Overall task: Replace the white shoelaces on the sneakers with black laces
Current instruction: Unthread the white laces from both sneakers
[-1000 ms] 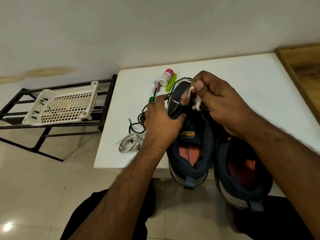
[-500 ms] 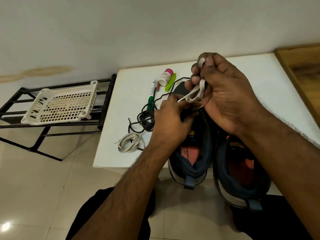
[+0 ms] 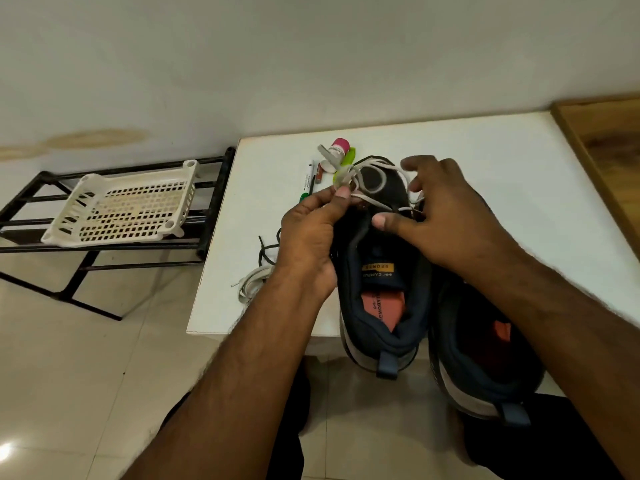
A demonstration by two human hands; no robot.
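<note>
Soft, even indoor light; a bright glare spot on the floor tiles [image 3: 4, 452] at lower left. Wide-angle bowing at the edges, with motion blur on the white shoelace [image 3: 341, 174].

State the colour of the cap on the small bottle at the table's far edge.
Pink; the bottle cap shows in the head view.

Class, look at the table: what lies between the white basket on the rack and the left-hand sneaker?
In the head view, the left hand sits there, with black lace and coiled white lace beneath.
</note>
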